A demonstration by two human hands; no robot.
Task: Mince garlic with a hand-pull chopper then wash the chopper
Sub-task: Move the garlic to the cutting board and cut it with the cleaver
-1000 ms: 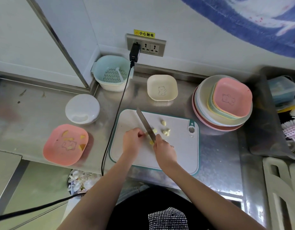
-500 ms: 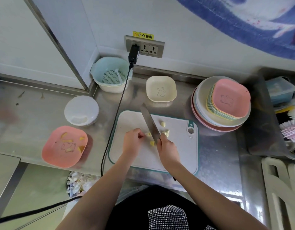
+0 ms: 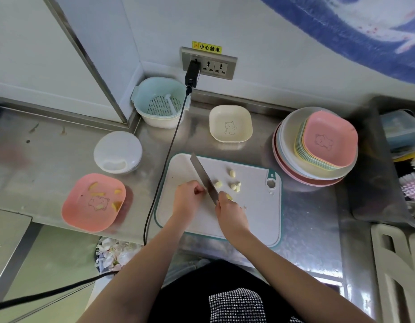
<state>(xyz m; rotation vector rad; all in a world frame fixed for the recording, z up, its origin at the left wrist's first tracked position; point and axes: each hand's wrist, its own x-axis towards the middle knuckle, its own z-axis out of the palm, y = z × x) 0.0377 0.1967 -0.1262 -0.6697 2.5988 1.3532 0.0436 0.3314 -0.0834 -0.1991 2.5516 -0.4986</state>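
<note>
She looks to be at the cutting-up step: right hand (image 3: 229,212) in a closed grip on the knife (image 3: 203,177), left hand (image 3: 187,198) pinching something small, garlic (image 3: 233,186) on the board (image 3: 253,220); next, load the chopper (image 3: 118,152), which sits on the worktop (image 3: 309,229).

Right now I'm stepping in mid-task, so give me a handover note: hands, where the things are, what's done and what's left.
Right hand grips the knife, blade on the cutting board.
Left hand is curled at the blade's left side; what it pinches is hidden.
Cut garlic pieces lie on the board right of the blade.
The white chopper, lid on, stands untouched left of the board, behind the pink dish of scraps.
Left: load garlic into the chopper, pull, wash.
</note>
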